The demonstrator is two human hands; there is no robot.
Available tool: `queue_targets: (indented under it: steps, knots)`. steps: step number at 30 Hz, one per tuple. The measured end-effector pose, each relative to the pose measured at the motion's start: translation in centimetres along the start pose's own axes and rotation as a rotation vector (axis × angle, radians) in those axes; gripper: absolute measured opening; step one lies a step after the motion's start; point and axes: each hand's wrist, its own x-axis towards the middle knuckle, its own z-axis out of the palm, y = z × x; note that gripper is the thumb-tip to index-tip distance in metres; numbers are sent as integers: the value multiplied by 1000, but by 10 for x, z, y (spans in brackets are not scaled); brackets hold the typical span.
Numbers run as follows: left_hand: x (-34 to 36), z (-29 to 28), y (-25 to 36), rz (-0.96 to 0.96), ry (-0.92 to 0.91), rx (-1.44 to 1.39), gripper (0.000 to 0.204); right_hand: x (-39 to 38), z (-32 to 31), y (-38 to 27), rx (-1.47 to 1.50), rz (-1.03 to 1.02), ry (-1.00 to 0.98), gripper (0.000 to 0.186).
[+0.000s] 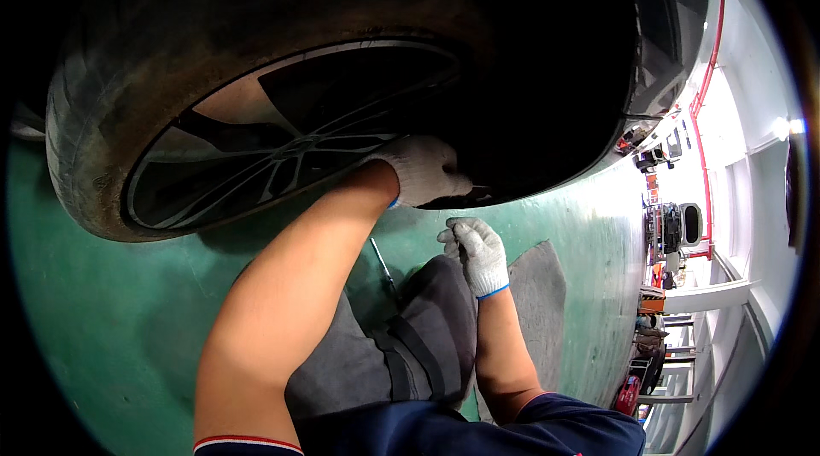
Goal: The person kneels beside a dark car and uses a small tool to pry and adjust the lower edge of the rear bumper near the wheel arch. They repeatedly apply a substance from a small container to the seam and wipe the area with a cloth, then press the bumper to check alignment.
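Note:
In a pale knit glove, my left hand (421, 172) reaches to the dark wheel-arch edge (555, 178) beside the tyre (102, 114) and alloy wheel (286, 149); its fingers are bent around something small in shadow that I cannot make out. Below it, my right hand (474, 255), also gloved, is raised by my grey-clad knee (436, 302) with fingers loosely curled; whatever they may hold is hidden or too small to name. A slim metal tool (383, 265) lies on the floor between my left forearm and that knee.
Above me is the dark car body (666, 20). A grey mat (538, 302) lies under my right side on the green floor (120, 302). Toward the far right of the workshop stand vehicles (683, 225), racks, a red object (628, 396) and red overhead pipes.

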Motion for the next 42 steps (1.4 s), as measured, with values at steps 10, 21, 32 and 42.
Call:
queue_targets:
  steps: [10,21,32,42]
  knots:
    - [-2,-14,4,-170,-392,-186,53,-4,11,23,36,50,-66,30]
    - [-17,-23,20,-186,-319,-60,53,-6,21,16,99,64,-53,26]
    - [-18,-23,-14,-202,-482,193,48,4,32,25,492,9,-243,39]
    - [12,25,-56,-274,-284,329,57,78,58,149,-262,38,-524,20]
